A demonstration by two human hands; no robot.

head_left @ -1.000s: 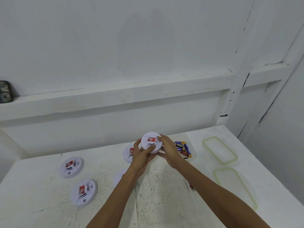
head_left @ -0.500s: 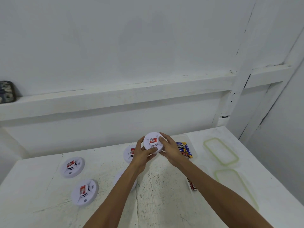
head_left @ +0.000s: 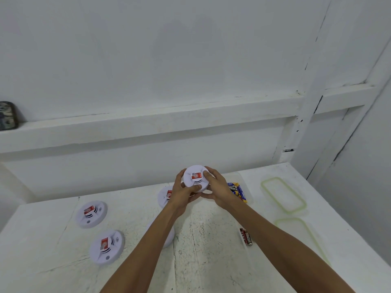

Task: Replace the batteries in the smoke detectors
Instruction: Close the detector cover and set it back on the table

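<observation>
I hold a round white smoke detector [head_left: 195, 177] with a red sticker above the white table [head_left: 211, 261], its face tilted towards me. My left hand [head_left: 182, 192] grips its left and lower rim; my right hand [head_left: 218, 190] grips its right side. Three more detectors lie on the table: one at the far left [head_left: 91, 213], one at the near left [head_left: 106, 246], and one partly hidden behind my left hand [head_left: 165, 195]. A white round piece [head_left: 169, 237] lies under my left forearm. A pack of blue and yellow batteries [head_left: 238, 190] lies behind my right hand. Red batteries [head_left: 245, 236] lie beside my right forearm.
Two clear container lids with green rims lie at the right: one farther back [head_left: 282, 194], one nearer [head_left: 304, 235]. A white wall with a ledge [head_left: 148, 127] stands behind the table. A dark patterned object [head_left: 7, 116] sits on the ledge at far left.
Both hands have kept hold of the detector and turned it slightly; my left thumb now lies along its lower rim. The view shifted slightly.
</observation>
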